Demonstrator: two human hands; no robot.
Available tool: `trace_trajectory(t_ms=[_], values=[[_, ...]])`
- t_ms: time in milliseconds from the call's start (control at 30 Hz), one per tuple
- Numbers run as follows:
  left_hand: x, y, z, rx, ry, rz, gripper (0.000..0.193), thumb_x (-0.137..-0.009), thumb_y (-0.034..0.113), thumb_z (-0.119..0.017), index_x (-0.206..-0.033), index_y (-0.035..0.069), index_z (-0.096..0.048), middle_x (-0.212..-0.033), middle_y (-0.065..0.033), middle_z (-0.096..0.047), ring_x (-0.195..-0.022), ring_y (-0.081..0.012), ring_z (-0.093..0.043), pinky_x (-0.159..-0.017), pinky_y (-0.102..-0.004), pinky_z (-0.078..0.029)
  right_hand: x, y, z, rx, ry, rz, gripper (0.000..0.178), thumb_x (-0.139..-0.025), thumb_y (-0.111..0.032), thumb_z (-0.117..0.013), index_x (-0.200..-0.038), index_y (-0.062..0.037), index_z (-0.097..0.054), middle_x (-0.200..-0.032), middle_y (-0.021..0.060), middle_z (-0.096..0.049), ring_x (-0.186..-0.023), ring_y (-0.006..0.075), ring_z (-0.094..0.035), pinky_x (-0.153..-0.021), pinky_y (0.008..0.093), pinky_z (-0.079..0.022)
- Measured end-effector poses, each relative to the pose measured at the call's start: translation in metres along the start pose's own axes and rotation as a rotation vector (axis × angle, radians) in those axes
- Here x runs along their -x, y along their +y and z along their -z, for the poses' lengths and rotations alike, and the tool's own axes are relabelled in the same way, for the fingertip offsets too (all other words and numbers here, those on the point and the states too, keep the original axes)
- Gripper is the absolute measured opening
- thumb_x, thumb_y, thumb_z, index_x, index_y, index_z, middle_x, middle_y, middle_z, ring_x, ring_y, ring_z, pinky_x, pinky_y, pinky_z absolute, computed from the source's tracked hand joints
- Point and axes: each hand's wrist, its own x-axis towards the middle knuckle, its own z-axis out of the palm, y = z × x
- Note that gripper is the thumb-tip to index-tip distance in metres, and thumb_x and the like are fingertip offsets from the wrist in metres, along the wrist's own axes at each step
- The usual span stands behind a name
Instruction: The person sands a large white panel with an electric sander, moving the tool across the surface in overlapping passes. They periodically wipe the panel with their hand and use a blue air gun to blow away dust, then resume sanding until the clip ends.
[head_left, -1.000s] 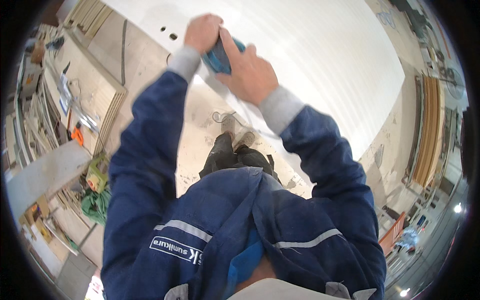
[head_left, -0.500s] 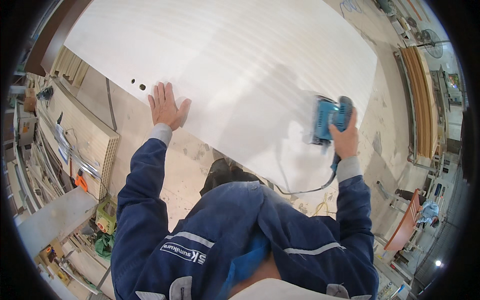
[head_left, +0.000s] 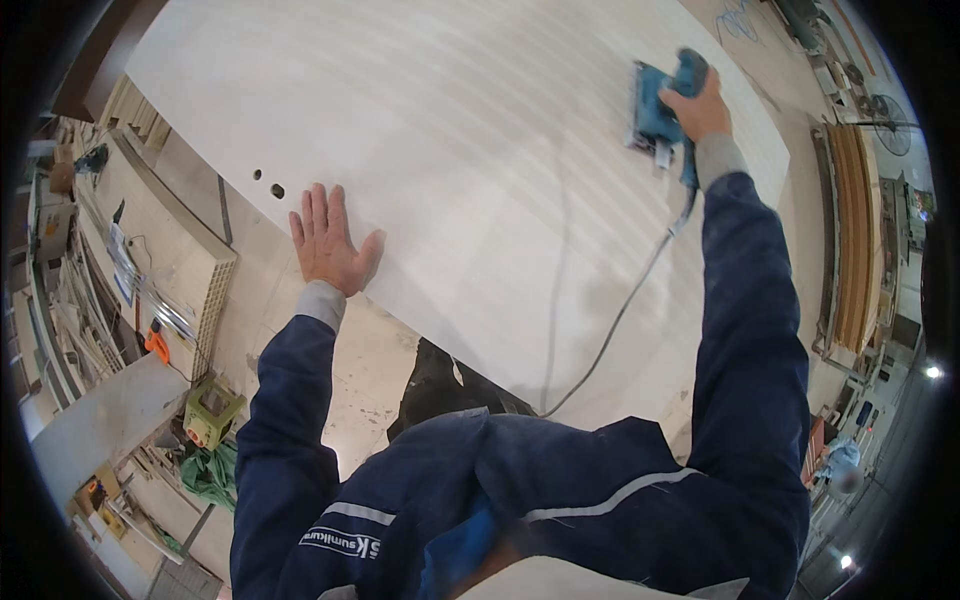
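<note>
A large white door panel point(head_left: 450, 220) stretches out in front of me, with two small dark holes point(head_left: 277, 190) by its left edge. My left hand point(head_left: 334, 250) lies flat on the panel near those holes, fingers spread. Out to the far right, my right hand point(head_left: 703, 108) is wrapped round the grip of a blue electric sander point(head_left: 655, 108), whose base rests on the white surface. From the sander a grey power cord point(head_left: 628, 305) trails back toward my body across the panel.
Stacked panels with ribbed ends point(head_left: 175, 235) lie at the left, near orange-handled scissors point(head_left: 157, 343) and a green-yellow machine point(head_left: 212, 412). A stack of brown boards point(head_left: 855, 235) stands at the right, with a fan point(head_left: 888, 125) beyond. Dusty floor surrounds the panel.
My right hand has pushed the sander away from me, toward the panel's far right, drawing the cord out longer. The left hand remains flat by the holes.
</note>
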Motion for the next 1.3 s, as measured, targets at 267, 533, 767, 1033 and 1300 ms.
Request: trace_trajectory(t_ms=[267,533,767,1033,1300], values=[[0.000,0.002,0.007,0.026,-0.031,0.041,0.101,-0.090,0.066,-0.061,-0.165,0.005,-0.030,-0.173,-0.0255,-0.021,-0.162,-0.0400,-0.011,-0.130,-0.0557,-0.002,0.047,-0.212,-0.029,-0.071,-0.225,0.317,0.103,-0.081,-0.037,-0.077,-0.166,-0.0146,-0.023,-0.125,0.0339,-0.067,-0.116,0.0486,-0.066,-0.103,0.0506,-0.053],[0.005,-0.014,0.017,0.072,-0.015,0.000,0.100,-0.094,0.067,-0.055,-0.165,0.003,-0.028,-0.173,-0.0260,-0.020,-0.163,-0.0393,-0.008,-0.130,-0.0544,0.000,0.193,-0.292,-0.027,-0.146,-0.378,0.367,0.100,-0.081,-0.032,-0.079,-0.166,-0.0269,-0.026,-0.132,0.0306,-0.062,-0.119,0.0479,-0.064,-0.105,0.0510,-0.051],[0.017,-0.089,0.014,0.119,-0.106,-0.364,0.087,-0.104,0.064,-0.042,-0.166,0.006,-0.026,-0.174,-0.0214,-0.019,-0.163,-0.0350,-0.009,-0.132,-0.0539,-0.004,0.315,-0.251,0.000,-0.249,-0.267,0.189,0.100,-0.082,-0.023,-0.077,-0.167,-0.0202,-0.024,-0.136,0.0312,-0.060,-0.124,0.0447,-0.062,-0.108,0.0496,-0.050],[0.008,-0.205,0.031,-0.113,-0.099,-0.409,0.083,-0.106,0.061,-0.044,-0.168,0.010,-0.022,-0.176,-0.0142,-0.016,-0.164,-0.0315,-0.009,-0.132,-0.0537,-0.005,0.411,-0.251,0.025,-0.249,-0.215,-0.237,0.101,-0.084,-0.017,-0.078,-0.168,-0.0130,-0.021,-0.144,0.0296,-0.055,-0.133,0.0416,-0.057,-0.114,0.0474,-0.046],[0.034,-0.171,0.027,0.011,-0.181,-0.653,0.083,-0.102,0.052,-0.054,-0.165,0.004,-0.029,-0.173,-0.0177,-0.024,-0.161,-0.0357,-0.018,-0.131,-0.0559,-0.010,0.377,-0.337,-0.030,-0.196,-0.231,0.108,0.101,-0.085,-0.023,-0.078,-0.167,-0.0093,-0.022,-0.140,0.0326,-0.056,-0.127,0.0446,-0.059,-0.109,0.0483,-0.048]])
